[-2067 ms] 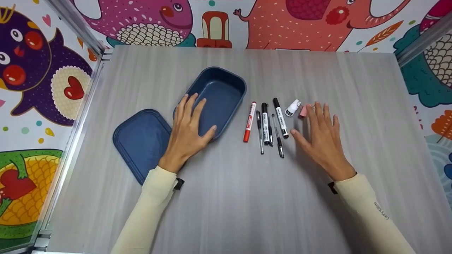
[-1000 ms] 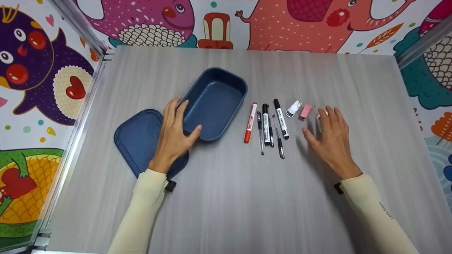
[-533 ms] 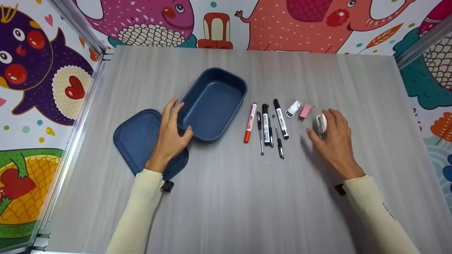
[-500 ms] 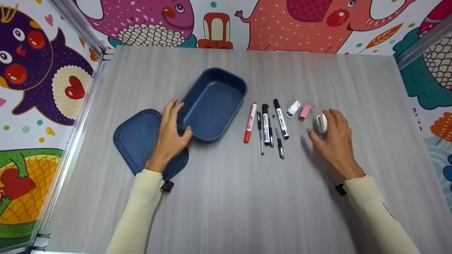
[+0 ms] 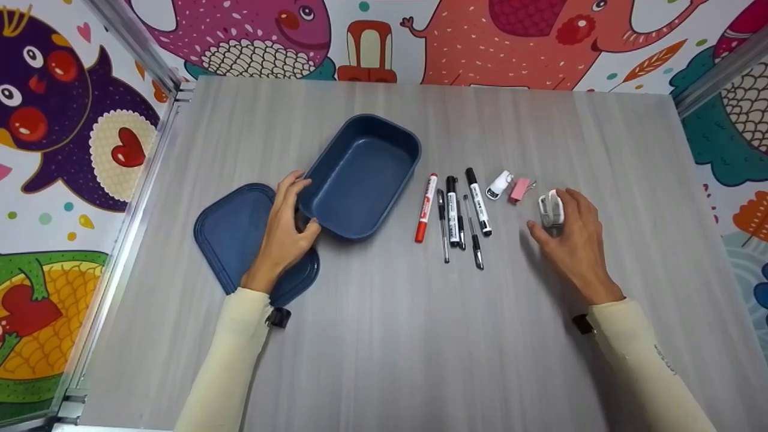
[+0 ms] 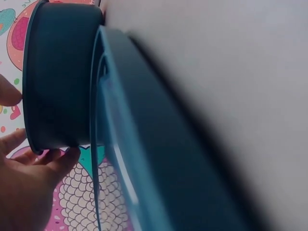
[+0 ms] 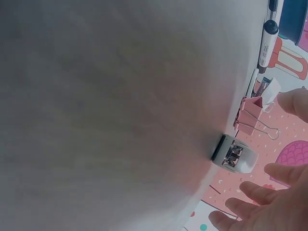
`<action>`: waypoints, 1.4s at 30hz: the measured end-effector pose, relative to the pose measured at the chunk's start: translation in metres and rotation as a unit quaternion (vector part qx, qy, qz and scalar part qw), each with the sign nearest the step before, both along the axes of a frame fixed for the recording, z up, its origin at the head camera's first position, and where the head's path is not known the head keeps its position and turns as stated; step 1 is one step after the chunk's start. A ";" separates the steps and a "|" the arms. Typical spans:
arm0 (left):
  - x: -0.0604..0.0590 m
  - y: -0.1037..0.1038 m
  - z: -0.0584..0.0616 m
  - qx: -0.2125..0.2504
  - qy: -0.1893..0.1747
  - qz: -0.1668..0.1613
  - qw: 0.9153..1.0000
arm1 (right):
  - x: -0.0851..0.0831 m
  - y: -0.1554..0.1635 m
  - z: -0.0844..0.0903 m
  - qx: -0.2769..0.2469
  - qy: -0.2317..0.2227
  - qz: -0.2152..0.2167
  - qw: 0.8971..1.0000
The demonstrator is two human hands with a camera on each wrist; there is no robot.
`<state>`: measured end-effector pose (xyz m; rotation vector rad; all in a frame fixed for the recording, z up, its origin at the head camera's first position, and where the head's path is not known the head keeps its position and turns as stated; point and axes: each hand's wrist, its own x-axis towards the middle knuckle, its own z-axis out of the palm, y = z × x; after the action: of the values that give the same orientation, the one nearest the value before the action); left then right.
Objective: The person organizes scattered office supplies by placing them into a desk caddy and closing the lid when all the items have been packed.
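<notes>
My left hand [image 5: 277, 240] spans the near-left corner of the open blue box [image 5: 360, 186], with relaxed fingers at its long side and the thumb close to the near end. In the left wrist view, fingertips [image 6: 72, 153] are against the box's outer wall. The blue lid [image 5: 231, 228] lies partly beneath this hand. My right hand [image 5: 577, 246] hovers with fingers spread beside a small rounded white-and-grey device [image 5: 552, 208]. In the right wrist view, that device [image 7: 234, 155] shows a metal-lined opening, and the fingers and thumb are apart from it.
A pink binder clip [image 5: 519, 190] and a small white piece with a wire loop [image 5: 499, 184] lie left of the right hand. Further left are a red marker [image 5: 425, 207], black-capped white markers [image 5: 478, 201] and slim black pens [image 5: 474, 240]. Painted walls border the grey table.
My left hand has drawn back from over the box to its near-left corner. The right hand has shifted right and nearer, uncovering the pink binder clip and then the white-and-grey device.
</notes>
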<state>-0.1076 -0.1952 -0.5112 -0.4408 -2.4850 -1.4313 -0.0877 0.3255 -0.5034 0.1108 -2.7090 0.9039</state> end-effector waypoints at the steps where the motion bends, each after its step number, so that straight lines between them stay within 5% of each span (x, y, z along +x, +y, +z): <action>1: 0.000 -0.001 0.000 0.003 -0.005 -0.002 1.000 | 0.000 0.001 0.000 -0.001 -0.003 -0.002 1.000; 17: 0.004 -0.007 -0.001 0.042 -0.049 -0.001 0.998 | 0.000 0.007 0.000 -0.032 -0.055 -0.015 0.998; 42: 0.005 -0.008 0.000 0.024 -0.070 0.009 0.997 | -0.002 0.010 0.000 -0.034 -0.084 -0.063 0.994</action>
<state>-0.1025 -0.2027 -0.5111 -0.3197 -2.5490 -1.5606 -0.0901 0.3352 -0.5032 -0.1560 -2.7950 1.0072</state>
